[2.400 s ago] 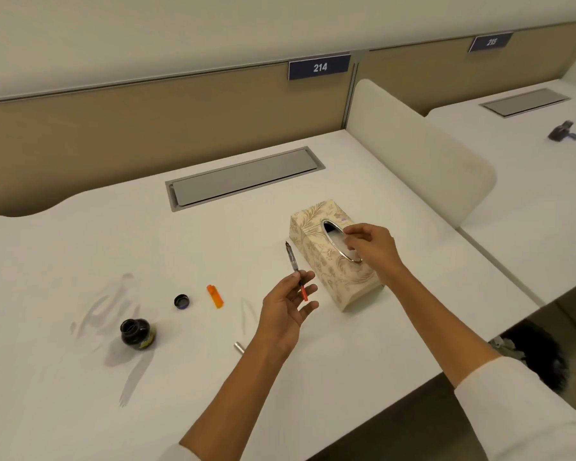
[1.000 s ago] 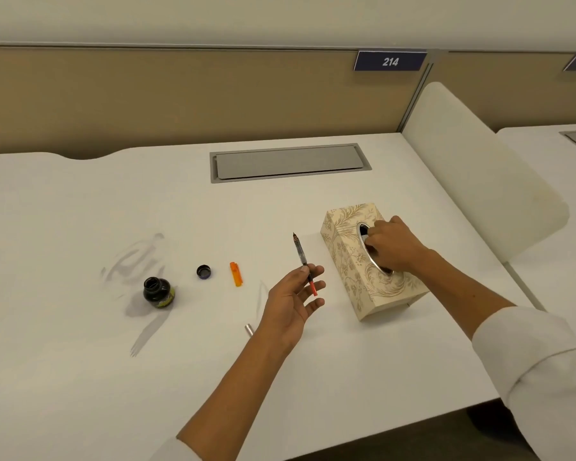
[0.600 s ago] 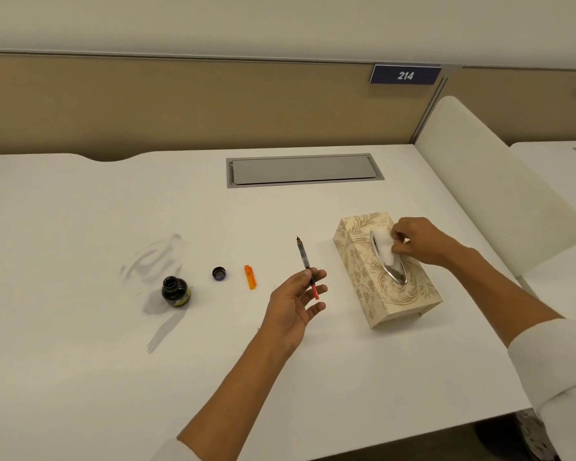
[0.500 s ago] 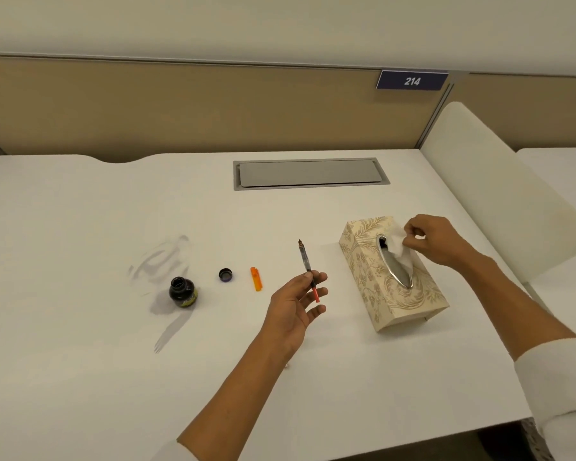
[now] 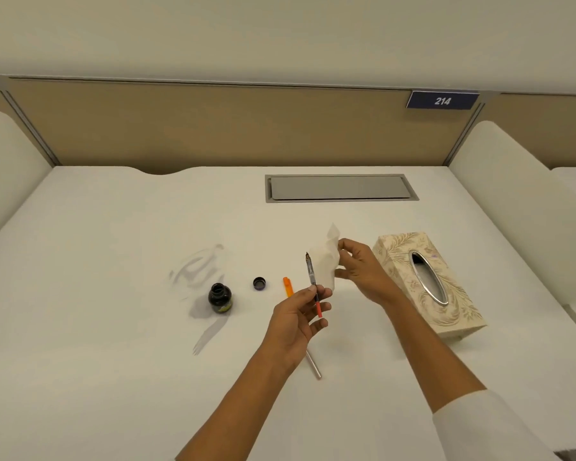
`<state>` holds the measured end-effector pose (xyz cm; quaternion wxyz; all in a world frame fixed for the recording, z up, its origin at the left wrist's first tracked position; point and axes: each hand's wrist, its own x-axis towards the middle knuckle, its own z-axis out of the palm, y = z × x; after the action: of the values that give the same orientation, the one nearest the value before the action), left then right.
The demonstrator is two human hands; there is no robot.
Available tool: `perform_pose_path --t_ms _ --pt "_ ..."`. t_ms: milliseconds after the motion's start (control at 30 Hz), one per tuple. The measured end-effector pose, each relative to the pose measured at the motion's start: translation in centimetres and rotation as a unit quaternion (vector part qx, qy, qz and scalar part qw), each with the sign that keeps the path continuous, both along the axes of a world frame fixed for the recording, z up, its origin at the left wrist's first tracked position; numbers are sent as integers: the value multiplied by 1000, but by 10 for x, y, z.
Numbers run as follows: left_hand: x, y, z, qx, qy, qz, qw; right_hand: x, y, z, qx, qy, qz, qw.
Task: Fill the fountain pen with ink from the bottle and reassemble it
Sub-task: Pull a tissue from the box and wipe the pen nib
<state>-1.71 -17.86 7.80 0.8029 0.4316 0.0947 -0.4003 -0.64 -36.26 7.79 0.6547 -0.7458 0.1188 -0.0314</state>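
Note:
My left hand (image 5: 296, 319) pinches the pen's inner section (image 5: 313, 282), nib pointing up and away, its red-orange converter end below my fingers. My right hand (image 5: 363, 272) grips a white tissue (image 5: 325, 261) just right of the nib, close to it; whether they touch I cannot tell. The open ink bottle (image 5: 219, 297) stands on the white desk (image 5: 113, 361) to the left. Its dark cap (image 5: 259, 283) lies beside it. An orange pen part (image 5: 288, 286) lies next to the cap. A silver pen barrel (image 5: 314, 365) lies under my left wrist, partly hidden.
A patterned tissue box (image 5: 428, 282) sits at the right. A grey cable hatch (image 5: 340, 188) is set in the desk at the back. Grey smears (image 5: 197, 271) mark the surface around the bottle. Padded white dividers flank the desk on both sides.
My right hand has pulled a tissue out of the box and carried it left to the pen's nib. My left hand has kept the pen section upright in about the same place.

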Motion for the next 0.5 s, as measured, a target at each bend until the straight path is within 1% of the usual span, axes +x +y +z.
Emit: perform_pose_path --t_ms 200,300,400,500 --pt "7 20 0 10 -6 -3 1000 9 42 -6 92 7 35 995" --pt "10 27 -1 16 0 -4 1000 12 59 -6 131 13 30 991" --pt "14 33 -3 26 13 3 1000 14 73 -4 151 21 15 988" --pt "20 39 -4 29 20 13 999 16 84 -5 196 31 8 980"
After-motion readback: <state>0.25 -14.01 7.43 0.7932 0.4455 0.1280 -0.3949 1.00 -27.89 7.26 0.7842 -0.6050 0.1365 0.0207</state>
